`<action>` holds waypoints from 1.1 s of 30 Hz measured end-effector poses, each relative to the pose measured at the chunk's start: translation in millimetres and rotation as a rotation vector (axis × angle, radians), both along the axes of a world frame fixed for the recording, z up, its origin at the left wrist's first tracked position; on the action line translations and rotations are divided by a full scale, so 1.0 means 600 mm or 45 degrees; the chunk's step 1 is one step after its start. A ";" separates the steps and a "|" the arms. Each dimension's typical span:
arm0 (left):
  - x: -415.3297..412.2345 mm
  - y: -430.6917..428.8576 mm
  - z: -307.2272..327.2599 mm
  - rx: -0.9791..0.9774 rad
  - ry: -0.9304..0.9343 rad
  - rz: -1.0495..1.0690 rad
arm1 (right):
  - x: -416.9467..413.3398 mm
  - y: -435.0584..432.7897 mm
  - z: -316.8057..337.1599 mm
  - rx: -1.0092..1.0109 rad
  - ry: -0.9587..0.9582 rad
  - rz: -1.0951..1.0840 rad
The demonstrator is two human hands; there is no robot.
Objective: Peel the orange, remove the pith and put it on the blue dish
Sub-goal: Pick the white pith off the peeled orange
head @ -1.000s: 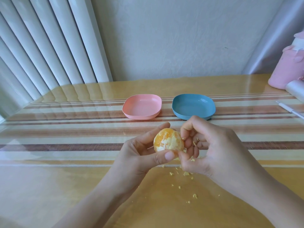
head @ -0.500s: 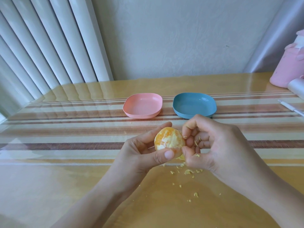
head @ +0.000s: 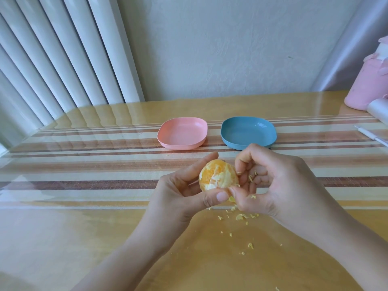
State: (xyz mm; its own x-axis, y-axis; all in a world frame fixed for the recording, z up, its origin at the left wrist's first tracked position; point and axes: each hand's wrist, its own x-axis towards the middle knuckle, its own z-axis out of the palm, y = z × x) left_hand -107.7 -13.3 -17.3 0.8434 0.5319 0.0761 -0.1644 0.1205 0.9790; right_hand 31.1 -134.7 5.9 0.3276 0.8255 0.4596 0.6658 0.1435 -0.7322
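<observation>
Closing in, the right hand (head: 279, 181) is bringing its thumb beside the left thumb; more scraps (head: 241, 216) are lying below than a second ago.
The left hand (head: 180, 196) is gripping the orange (head: 217, 176) between thumb and fingers, turning its white patches toward the right hand, whose curled fingers are pinching the opposite side, apparently picking pith; scraps are landing on the table (head: 84, 227) under the grip, and the blue dish (head: 247, 131) is waiting empty just beyond.
</observation>
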 end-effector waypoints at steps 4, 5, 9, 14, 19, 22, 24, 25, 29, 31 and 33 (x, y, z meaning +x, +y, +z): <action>-0.001 0.000 0.000 0.058 0.034 0.013 | 0.002 0.001 -0.001 0.003 -0.074 -0.017; -0.001 0.000 0.000 0.058 0.035 0.011 | 0.003 0.001 -0.001 0.005 -0.080 -0.018; -0.001 0.000 0.000 0.078 0.036 0.001 | 0.004 0.001 -0.001 0.008 -0.086 -0.017; 0.000 -0.001 -0.001 0.072 0.020 0.019 | 0.005 0.002 -0.003 0.005 -0.025 -0.006; -0.001 0.001 -0.001 0.049 0.016 -0.006 | 0.009 0.000 -0.004 -0.045 0.131 0.035; -0.001 0.001 0.000 0.009 -0.002 -0.030 | 0.014 -0.001 -0.005 -0.054 0.235 0.084; -0.001 0.002 -0.001 -0.005 -0.003 -0.037 | 0.014 -0.002 -0.005 -0.049 0.296 0.101; 0.000 0.003 -0.001 -0.011 -0.003 -0.040 | 0.014 -0.002 -0.005 -0.044 0.333 0.108; 0.000 0.002 0.000 -0.075 -0.032 -0.058 | 0.011 -0.003 0.001 -0.031 0.441 0.145; 0.001 0.002 0.001 -0.083 -0.045 -0.062 | 0.014 -0.005 0.004 -0.038 0.412 0.164; 0.003 0.002 -0.001 -0.107 -0.058 -0.045 | 0.017 -0.007 0.002 -0.043 0.370 0.168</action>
